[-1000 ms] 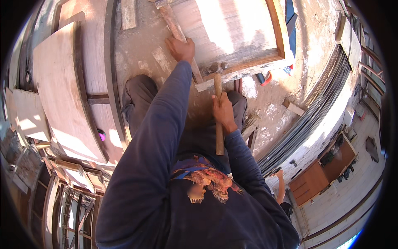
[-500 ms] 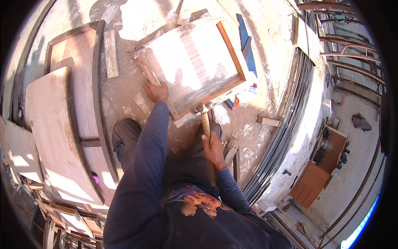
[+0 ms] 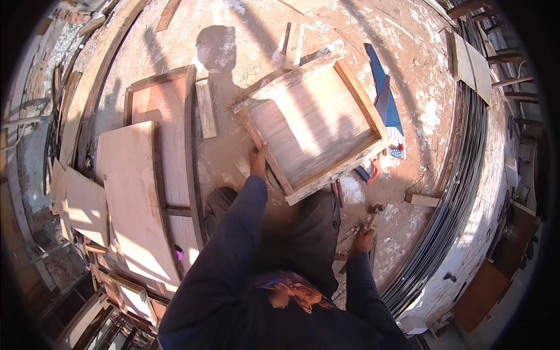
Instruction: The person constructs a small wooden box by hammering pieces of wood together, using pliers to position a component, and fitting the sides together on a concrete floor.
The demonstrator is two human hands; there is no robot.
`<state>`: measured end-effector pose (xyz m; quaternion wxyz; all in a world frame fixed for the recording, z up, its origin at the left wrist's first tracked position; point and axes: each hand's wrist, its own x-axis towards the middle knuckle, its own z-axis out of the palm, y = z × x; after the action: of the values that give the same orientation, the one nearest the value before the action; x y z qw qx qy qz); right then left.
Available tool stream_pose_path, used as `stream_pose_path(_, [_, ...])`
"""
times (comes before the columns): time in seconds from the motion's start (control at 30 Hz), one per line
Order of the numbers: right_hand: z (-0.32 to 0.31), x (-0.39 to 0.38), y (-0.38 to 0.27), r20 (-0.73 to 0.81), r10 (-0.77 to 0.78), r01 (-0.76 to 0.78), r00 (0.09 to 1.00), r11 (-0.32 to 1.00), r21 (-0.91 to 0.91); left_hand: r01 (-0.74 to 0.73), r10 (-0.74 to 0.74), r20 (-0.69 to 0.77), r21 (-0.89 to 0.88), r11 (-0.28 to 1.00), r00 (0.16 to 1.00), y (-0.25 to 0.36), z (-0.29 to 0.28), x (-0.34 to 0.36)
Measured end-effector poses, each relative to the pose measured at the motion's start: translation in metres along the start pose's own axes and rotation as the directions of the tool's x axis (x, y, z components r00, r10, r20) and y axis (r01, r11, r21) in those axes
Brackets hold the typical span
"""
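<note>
A shallow wooden box (image 3: 362,98), four rails around a pale panel, lies tilted on the ground beyond my knees. My left hand (image 3: 257,162) is closed on its left rail, fingers over the wood. Off to the right and lower, clear of the box, my right hand (image 3: 363,241) grips a hammer (image 3: 373,218) by its wooden handle. The hammer's head points away from me, near the ground to the right of my knee. Most of the handle is hidden by the hand.
Handsaws with a blue blade (image 3: 392,112) and a red-and-black handle (image 3: 371,173) lie right of the box. Long dark rods (image 3: 452,169) run along the right. At left, framed panels (image 3: 191,134) and a pale board (image 3: 131,186) are stacked; a short plank (image 3: 206,109) lies beside them.
My right hand and the hammer have moved away from the box's near corner, down and to the right. My left hand stays on the rail. The whole view has shifted.
</note>
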<state>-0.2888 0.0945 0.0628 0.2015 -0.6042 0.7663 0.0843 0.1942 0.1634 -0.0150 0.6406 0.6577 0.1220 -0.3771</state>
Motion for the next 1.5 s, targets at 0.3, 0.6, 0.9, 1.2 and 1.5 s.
stream_pose_path(0.3, [-0.001, 0.023, -0.112, 0.044, -0.241, 0.19, 0.97, 0.854, 0.485, -0.039, 0.066, 0.143, -0.188, 0.981, 0.987, 0.062, 0.023, -0.055])
stream_pose_path(0.6, [-0.049, 0.002, -0.259, 0.371, -0.614, -0.632, 0.697, -0.283, 0.721, -0.397, 0.396, 0.025, 0.076, 0.915, 0.918, 0.186, 0.115, -0.132])
stream_pose_path(0.9, [-0.051, -0.156, -0.296, 0.243, -0.893, -0.787, 0.38, -0.174, 0.592, -0.729, 0.707, 0.354, 0.599, 0.332, 0.613, 0.362, 0.081, -0.266])
stream_pose_path(1.2, [-0.066, -0.198, -0.246, 0.367, -0.856, -0.164, 0.365, 0.329, 0.93, -0.836, 0.524, 0.775, 0.513, -0.195, 0.353, 0.397, 0.043, -0.324])
stream_pose_path(1.5, [-0.336, -0.13, -0.125, -0.736, -0.636, 0.972, 0.23, 0.182, 0.146, -0.861, 0.259, 0.888, 0.443, -0.249, 0.381, 0.32, -0.011, -0.285])
